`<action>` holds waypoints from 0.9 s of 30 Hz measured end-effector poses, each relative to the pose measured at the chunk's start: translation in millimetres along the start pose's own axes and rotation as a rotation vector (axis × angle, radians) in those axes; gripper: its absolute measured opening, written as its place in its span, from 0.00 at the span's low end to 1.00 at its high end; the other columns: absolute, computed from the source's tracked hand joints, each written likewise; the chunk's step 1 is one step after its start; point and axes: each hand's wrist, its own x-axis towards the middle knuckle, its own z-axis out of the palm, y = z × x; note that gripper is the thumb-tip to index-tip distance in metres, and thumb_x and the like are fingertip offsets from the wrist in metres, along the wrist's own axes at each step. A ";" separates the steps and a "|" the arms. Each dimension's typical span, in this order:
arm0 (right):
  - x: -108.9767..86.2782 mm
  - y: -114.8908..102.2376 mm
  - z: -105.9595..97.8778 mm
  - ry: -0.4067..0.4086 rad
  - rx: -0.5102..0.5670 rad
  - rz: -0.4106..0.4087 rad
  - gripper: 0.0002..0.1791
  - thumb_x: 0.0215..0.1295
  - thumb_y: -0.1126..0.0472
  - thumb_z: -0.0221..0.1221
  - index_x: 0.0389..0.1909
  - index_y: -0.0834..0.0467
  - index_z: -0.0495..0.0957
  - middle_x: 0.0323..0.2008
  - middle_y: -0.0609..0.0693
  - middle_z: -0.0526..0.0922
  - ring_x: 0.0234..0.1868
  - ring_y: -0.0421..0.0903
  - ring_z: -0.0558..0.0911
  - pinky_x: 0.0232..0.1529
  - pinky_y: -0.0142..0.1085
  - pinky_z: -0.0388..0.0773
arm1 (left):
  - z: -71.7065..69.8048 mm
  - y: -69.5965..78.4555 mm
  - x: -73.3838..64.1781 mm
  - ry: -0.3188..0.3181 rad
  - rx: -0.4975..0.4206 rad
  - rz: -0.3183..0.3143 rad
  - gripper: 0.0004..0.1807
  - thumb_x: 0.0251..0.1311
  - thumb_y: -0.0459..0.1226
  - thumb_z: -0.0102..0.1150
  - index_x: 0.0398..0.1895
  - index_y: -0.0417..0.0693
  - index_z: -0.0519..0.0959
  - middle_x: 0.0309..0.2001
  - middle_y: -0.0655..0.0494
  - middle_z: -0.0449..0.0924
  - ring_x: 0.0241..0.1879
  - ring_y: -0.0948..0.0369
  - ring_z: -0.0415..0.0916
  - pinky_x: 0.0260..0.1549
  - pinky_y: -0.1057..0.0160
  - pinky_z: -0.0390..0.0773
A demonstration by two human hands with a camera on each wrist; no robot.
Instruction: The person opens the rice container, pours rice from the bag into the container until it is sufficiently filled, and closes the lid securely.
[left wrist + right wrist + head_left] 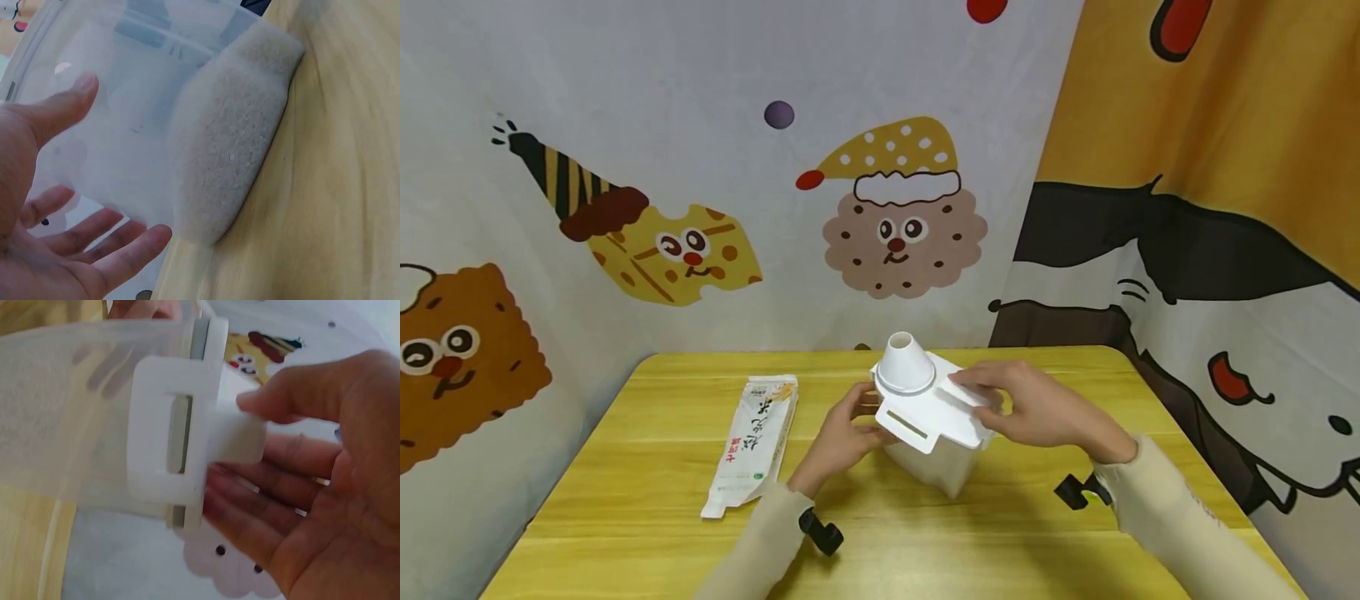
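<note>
A clear plastic storage container (125,125) stands on the table, with pale rice-like grain (231,125) heaped in its bottom. Its white lid (958,417) is on, with a slotted side latch (134,428) folded down in the right wrist view. A white cone-shaped cup (906,364) sits on the lid with its narrow end up. My right hand (1037,406) pinches the raised white handle (240,439) on the lid between thumb and fingers. Loosely spread, my left hand (842,437) rests along the container's left side, thumb toward the near wall.
A white printed food bag (751,442) lies flat on the wooden table (625,467), left of my left hand. Behind the table hangs a cartoon-printed curtain (700,83). Black camera mounts (822,533) sit on both wrists.
</note>
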 end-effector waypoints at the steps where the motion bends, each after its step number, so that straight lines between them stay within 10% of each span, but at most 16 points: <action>1: 0.8 3.0 -0.7 -0.004 0.006 -0.009 0.24 0.65 0.67 0.65 0.62 0.59 0.80 0.56 0.52 0.86 0.43 0.40 0.82 0.41 0.33 0.82 | 0.4 1.1 -2.3 0.017 0.010 -0.002 0.39 0.53 0.37 0.78 0.69 0.54 0.71 0.61 0.45 0.79 0.60 0.46 0.78 0.56 0.49 0.85; 11: 3.1 20.0 -0.5 0.000 0.046 -0.045 0.25 0.63 0.69 0.66 0.62 0.55 0.81 0.59 0.50 0.85 0.52 0.43 0.83 0.47 0.38 0.83 | 2.8 4.0 -13.6 0.063 0.055 -0.003 0.38 0.53 0.44 0.79 0.67 0.58 0.71 0.61 0.47 0.79 0.61 0.46 0.77 0.57 0.43 0.83; 27: -2.2 5.1 -4.1 0.008 -0.016 -0.019 0.21 0.66 0.69 0.62 0.60 0.59 0.81 0.50 0.47 0.85 0.40 0.38 0.78 0.39 0.30 0.78 | -22.0 0.4 13.3 -0.242 -0.083 0.003 0.43 0.63 0.36 0.70 0.79 0.58 0.60 0.74 0.46 0.66 0.73 0.43 0.65 0.70 0.47 0.74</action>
